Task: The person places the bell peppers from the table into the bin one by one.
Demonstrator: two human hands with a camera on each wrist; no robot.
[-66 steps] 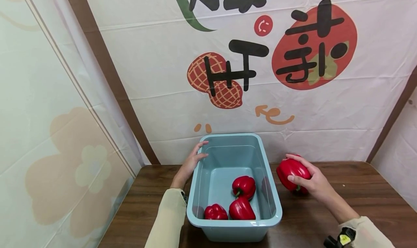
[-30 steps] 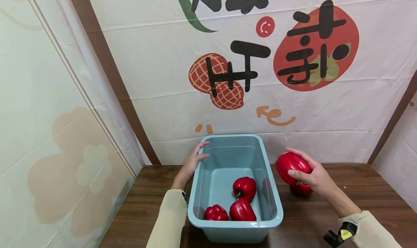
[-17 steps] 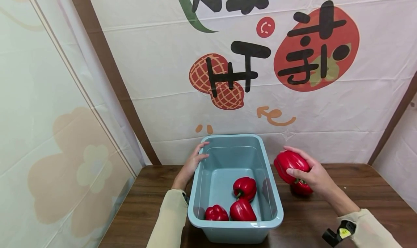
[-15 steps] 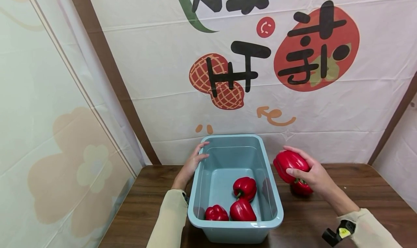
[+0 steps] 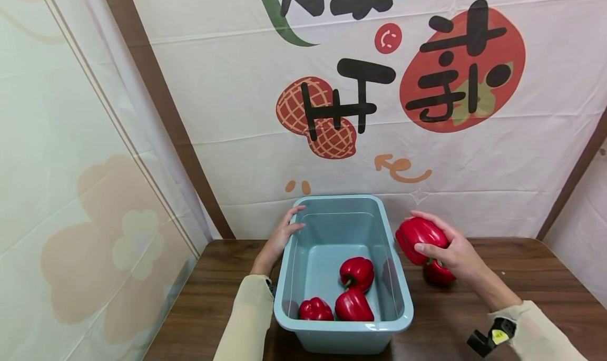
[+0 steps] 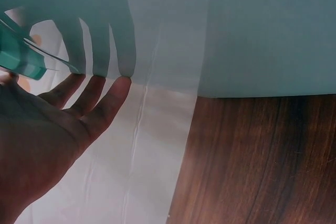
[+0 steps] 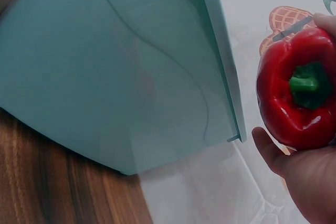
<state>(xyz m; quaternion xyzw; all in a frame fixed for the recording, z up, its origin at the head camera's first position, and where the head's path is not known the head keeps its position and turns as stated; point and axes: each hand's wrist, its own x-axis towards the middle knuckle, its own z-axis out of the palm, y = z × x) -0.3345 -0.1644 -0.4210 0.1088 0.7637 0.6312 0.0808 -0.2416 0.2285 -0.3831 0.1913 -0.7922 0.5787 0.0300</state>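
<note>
Currently, my right hand point(image 5: 452, 249) grasps a red pepper point(image 5: 419, 238) above the worktop point(image 5: 512, 276) near its back edge, just right of the blue tub point(image 5: 341, 341), whose left rim my left hand point(image 5: 278, 240) grips.

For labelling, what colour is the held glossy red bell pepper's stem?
Green stem, clearest in the right wrist view.

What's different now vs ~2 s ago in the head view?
The right hand has moved its red pepper up and left, toward the blue bin, showing more of the second pepper on the table. Nothing newly gripped or released. Unchanged: left hand on the bin's rim, three peppers inside.
</note>
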